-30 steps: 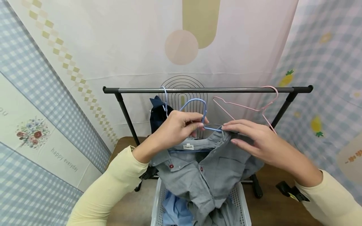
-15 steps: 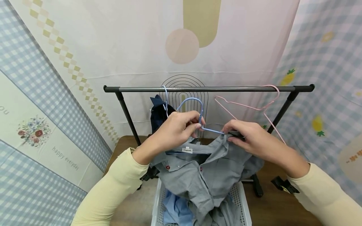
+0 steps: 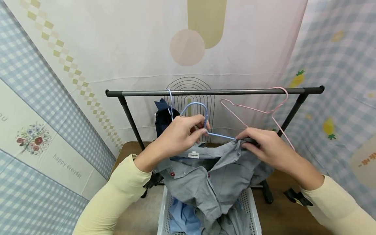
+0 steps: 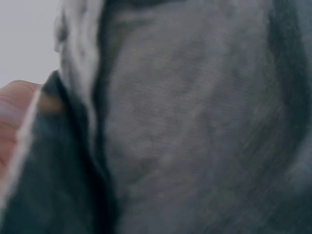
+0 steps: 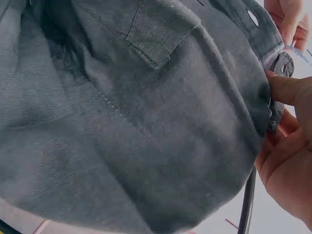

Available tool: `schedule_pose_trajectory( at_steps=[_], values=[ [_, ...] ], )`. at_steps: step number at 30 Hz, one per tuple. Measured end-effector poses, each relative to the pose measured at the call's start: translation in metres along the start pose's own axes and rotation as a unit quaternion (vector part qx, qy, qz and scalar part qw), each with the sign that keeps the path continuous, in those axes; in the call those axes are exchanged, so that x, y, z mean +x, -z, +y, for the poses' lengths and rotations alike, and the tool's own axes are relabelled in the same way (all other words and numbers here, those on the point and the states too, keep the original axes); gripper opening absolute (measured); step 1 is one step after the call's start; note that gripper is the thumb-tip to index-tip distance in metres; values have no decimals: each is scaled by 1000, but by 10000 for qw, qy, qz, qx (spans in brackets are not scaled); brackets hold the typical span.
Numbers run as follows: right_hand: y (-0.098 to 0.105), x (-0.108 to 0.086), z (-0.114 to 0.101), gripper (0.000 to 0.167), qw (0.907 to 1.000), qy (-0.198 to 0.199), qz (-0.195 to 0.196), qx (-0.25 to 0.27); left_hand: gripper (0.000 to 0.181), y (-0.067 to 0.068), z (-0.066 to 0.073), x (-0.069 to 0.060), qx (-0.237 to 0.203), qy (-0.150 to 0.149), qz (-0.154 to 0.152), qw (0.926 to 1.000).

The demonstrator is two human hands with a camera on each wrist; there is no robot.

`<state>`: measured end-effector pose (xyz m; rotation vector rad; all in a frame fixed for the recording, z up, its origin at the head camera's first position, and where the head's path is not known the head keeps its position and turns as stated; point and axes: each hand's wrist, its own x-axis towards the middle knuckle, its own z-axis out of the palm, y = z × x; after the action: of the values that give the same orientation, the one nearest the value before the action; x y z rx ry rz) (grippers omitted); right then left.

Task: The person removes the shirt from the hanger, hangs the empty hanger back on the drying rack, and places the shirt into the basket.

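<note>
A blue hanger runs into the neck of a grey shirt with dark red buttons. Just below its hook, my left hand pinches the hanger between thumb and fingers. At the collar on the right side, my right hand pinches the shirt fabric beside the hanger's arm. The right wrist view shows the shirt's pocket flap and my right thumb on the collar edge. Grey cloth fills most of the left wrist view. The hanger's lower part is mostly hidden inside the shirt.
A black rail crosses ahead. On it hang a dark navy garment on another blue hanger at left and a pink hanger at right. Below, a white basket holds light blue cloth; the grey shirt hangs down into it.
My right hand has gone from lying flatter over the collar to pinching it. The collar has shifted slightly right along the hanger arm, while the left hand and hook have moved slightly left.
</note>
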<state>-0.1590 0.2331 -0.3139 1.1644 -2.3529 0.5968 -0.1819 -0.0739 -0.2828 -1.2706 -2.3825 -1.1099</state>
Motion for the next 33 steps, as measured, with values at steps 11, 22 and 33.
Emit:
schedule_pose_trajectory(
  at_steps=[11,22,33],
  values=[
    [5,-25,7,49,9984,-353,286,343,5,4,2,-3,90,-139,-5,9999],
    [-1,-44,20,47,9873,59,1003,1231,7,1,6,-7,404,-168,65,9990],
    [1,-63,28,46,9616,-127,1446,2328,8,1,8,-12,703,-55,76,9975]
  ],
)
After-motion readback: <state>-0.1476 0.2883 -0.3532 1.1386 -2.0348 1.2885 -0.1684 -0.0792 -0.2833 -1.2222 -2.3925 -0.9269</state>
